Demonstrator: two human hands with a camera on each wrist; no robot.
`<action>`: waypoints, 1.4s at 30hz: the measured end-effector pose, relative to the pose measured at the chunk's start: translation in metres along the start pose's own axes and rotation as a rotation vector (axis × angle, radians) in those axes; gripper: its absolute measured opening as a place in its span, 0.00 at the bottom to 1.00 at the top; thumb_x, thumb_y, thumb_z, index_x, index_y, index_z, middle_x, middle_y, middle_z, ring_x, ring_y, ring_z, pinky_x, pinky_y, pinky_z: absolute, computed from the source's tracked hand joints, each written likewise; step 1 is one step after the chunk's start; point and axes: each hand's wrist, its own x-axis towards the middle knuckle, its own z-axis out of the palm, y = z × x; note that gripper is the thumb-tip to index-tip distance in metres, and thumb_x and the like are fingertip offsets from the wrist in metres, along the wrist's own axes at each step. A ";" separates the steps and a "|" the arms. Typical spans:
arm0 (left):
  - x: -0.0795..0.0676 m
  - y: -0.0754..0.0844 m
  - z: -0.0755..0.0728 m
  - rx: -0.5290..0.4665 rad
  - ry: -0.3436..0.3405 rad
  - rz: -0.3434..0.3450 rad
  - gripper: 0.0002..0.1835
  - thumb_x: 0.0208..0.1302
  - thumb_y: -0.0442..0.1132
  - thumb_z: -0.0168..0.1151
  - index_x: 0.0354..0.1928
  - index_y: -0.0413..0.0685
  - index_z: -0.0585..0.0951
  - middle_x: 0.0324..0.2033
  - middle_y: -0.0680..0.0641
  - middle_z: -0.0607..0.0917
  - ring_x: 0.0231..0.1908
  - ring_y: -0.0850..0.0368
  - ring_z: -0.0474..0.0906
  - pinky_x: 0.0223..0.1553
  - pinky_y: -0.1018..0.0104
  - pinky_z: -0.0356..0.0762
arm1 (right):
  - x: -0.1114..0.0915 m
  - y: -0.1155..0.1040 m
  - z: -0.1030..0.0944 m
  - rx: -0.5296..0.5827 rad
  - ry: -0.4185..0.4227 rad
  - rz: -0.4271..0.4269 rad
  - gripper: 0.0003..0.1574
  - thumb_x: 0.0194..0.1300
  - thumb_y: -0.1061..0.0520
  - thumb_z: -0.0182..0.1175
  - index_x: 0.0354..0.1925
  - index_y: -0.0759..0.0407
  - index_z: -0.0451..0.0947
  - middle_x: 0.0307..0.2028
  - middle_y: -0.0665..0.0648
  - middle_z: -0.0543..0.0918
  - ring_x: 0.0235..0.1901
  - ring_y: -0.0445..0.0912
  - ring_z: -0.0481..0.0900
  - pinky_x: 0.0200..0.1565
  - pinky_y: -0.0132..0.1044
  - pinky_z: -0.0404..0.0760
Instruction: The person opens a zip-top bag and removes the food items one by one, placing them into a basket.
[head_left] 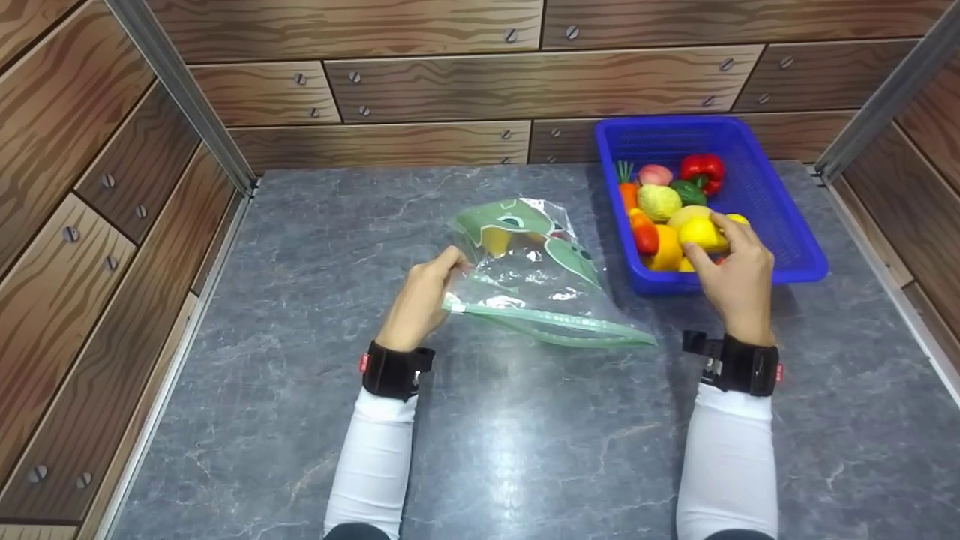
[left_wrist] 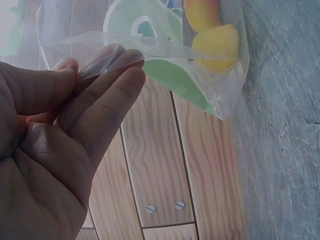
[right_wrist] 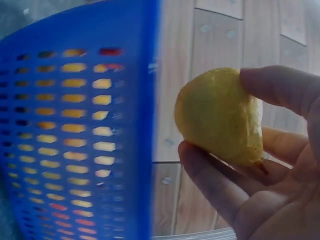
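Observation:
My left hand pinches the side of a clear zip bag with green printed shapes, close to its green zip strip. Through the plastic in the left wrist view I see a yellow fruit and a red-and-yellow one. My right hand holds a yellow pear between thumb and fingers, over the near part of the blue basket. The pear's short brown stem points toward the palm. In the right wrist view the pear is above the basket's rim level, beside its slotted wall.
Inside the basket lie a red bell pepper, a carrot, a pink fruit, a dark green vegetable and several yellow and orange pieces. Wood-patterned panels enclose the grey marbled table at the back and sides.

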 end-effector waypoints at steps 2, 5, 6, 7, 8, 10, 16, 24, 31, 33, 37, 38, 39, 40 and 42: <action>0.000 0.000 0.000 0.003 -0.002 -0.001 0.21 0.61 0.12 0.52 0.48 0.42 0.79 0.43 0.40 0.89 0.39 0.48 0.86 0.45 0.59 0.86 | 0.000 0.005 0.002 -0.008 -0.023 0.014 0.31 0.62 0.64 0.72 0.61 0.73 0.78 0.56 0.76 0.81 0.55 0.69 0.78 0.57 0.58 0.74; 0.000 0.000 0.000 0.006 -0.005 -0.004 0.23 0.59 0.10 0.52 0.48 0.42 0.79 0.43 0.40 0.89 0.39 0.49 0.86 0.46 0.60 0.86 | 0.000 0.012 0.003 -0.023 -0.055 0.030 0.32 0.62 0.64 0.71 0.62 0.74 0.77 0.57 0.78 0.79 0.54 0.71 0.77 0.58 0.61 0.73; 0.000 0.001 0.000 0.005 -0.005 -0.007 0.24 0.58 0.10 0.52 0.48 0.42 0.79 0.43 0.40 0.89 0.38 0.49 0.86 0.46 0.60 0.86 | 0.001 0.013 0.003 -0.031 -0.066 0.037 0.32 0.62 0.64 0.71 0.62 0.75 0.77 0.57 0.78 0.79 0.54 0.71 0.77 0.58 0.62 0.73; 0.000 0.001 0.000 0.005 -0.007 -0.009 0.25 0.57 0.09 0.52 0.48 0.42 0.79 0.43 0.40 0.89 0.38 0.49 0.86 0.46 0.61 0.86 | 0.001 0.015 0.003 -0.038 -0.075 0.040 0.32 0.62 0.64 0.71 0.62 0.75 0.76 0.57 0.79 0.79 0.54 0.71 0.77 0.58 0.62 0.73; 0.000 0.001 0.000 0.005 -0.009 -0.012 0.26 0.56 0.09 0.52 0.48 0.42 0.79 0.43 0.41 0.89 0.37 0.50 0.85 0.46 0.61 0.86 | 0.001 0.017 0.003 -0.045 -0.083 0.045 0.32 0.62 0.64 0.71 0.62 0.75 0.76 0.57 0.79 0.79 0.54 0.71 0.77 0.59 0.62 0.73; 0.000 0.001 0.000 0.004 -0.012 -0.016 0.27 0.54 0.08 0.52 0.48 0.42 0.79 0.42 0.41 0.89 0.36 0.51 0.84 0.46 0.62 0.86 | 0.002 0.019 0.002 -0.057 -0.094 0.056 0.32 0.62 0.64 0.70 0.62 0.75 0.76 0.55 0.78 0.80 0.51 0.70 0.78 0.55 0.58 0.75; 0.000 0.002 0.000 0.005 -0.018 -0.016 0.28 0.52 0.07 0.51 0.48 0.42 0.79 0.38 0.42 0.87 0.30 0.53 0.78 0.41 0.63 0.85 | 0.001 0.028 0.001 -0.085 -0.086 0.073 0.27 0.65 0.64 0.67 0.60 0.75 0.78 0.47 0.75 0.82 0.40 0.66 0.77 0.42 0.37 0.68; 0.001 0.001 0.002 0.023 0.004 0.003 0.12 0.71 0.21 0.53 0.47 0.43 0.79 0.42 0.42 0.90 0.38 0.49 0.87 0.42 0.58 0.87 | -0.002 0.008 -0.001 0.024 0.003 0.022 0.19 0.65 0.67 0.64 0.53 0.73 0.83 0.44 0.71 0.87 0.38 0.51 0.82 0.41 0.20 0.70; 0.001 0.001 0.002 0.007 0.012 0.020 0.11 0.73 0.23 0.53 0.47 0.42 0.80 0.41 0.41 0.90 0.39 0.49 0.87 0.42 0.57 0.87 | -0.011 -0.041 -0.010 0.263 -0.009 -0.170 0.14 0.63 0.73 0.66 0.49 0.72 0.86 0.45 0.68 0.89 0.42 0.27 0.83 0.48 0.20 0.80; 0.002 0.001 0.002 0.002 0.009 0.020 0.10 0.73 0.24 0.53 0.47 0.42 0.79 0.41 0.41 0.90 0.38 0.49 0.87 0.42 0.57 0.87 | -0.017 -0.057 -0.014 0.313 -0.032 -0.262 0.15 0.61 0.76 0.67 0.47 0.71 0.87 0.43 0.67 0.89 0.44 0.31 0.85 0.49 0.23 0.81; 0.002 0.001 0.002 -0.002 -0.001 0.008 0.08 0.75 0.26 0.52 0.47 0.42 0.79 0.43 0.40 0.90 0.41 0.47 0.88 0.44 0.57 0.87 | -0.031 -0.084 -0.021 0.388 -0.130 -0.445 0.19 0.53 0.81 0.67 0.43 0.70 0.88 0.41 0.66 0.90 0.46 0.36 0.86 0.53 0.27 0.81; 0.002 0.001 0.002 -0.004 -0.004 0.004 0.08 0.75 0.26 0.52 0.47 0.42 0.79 0.44 0.40 0.90 0.42 0.46 0.88 0.45 0.57 0.87 | -0.035 -0.091 -0.023 0.396 -0.164 -0.483 0.20 0.52 0.81 0.68 0.43 0.69 0.88 0.41 0.65 0.90 0.46 0.37 0.86 0.53 0.28 0.81; 0.002 0.002 0.002 -0.005 -0.006 0.000 0.08 0.76 0.26 0.52 0.47 0.42 0.79 0.44 0.40 0.90 0.43 0.46 0.88 0.45 0.57 0.87 | -0.038 -0.096 -0.024 0.406 -0.206 -0.517 0.21 0.51 0.81 0.68 0.44 0.69 0.88 0.41 0.64 0.90 0.47 0.38 0.86 0.54 0.29 0.81; 0.002 0.002 0.002 -0.005 -0.009 -0.004 0.08 0.76 0.27 0.52 0.47 0.42 0.79 0.44 0.40 0.90 0.43 0.46 0.88 0.45 0.57 0.87 | -0.042 -0.101 -0.025 0.408 -0.250 -0.546 0.22 0.51 0.80 0.68 0.44 0.68 0.88 0.42 0.63 0.90 0.47 0.39 0.87 0.55 0.29 0.81; 0.002 0.003 0.002 -0.006 -0.011 -0.009 0.08 0.77 0.28 0.52 0.47 0.42 0.80 0.44 0.40 0.90 0.42 0.46 0.88 0.44 0.57 0.87 | -0.049 -0.111 -0.025 0.404 -0.333 -0.604 0.22 0.52 0.79 0.68 0.46 0.66 0.88 0.43 0.61 0.90 0.47 0.41 0.87 0.55 0.28 0.81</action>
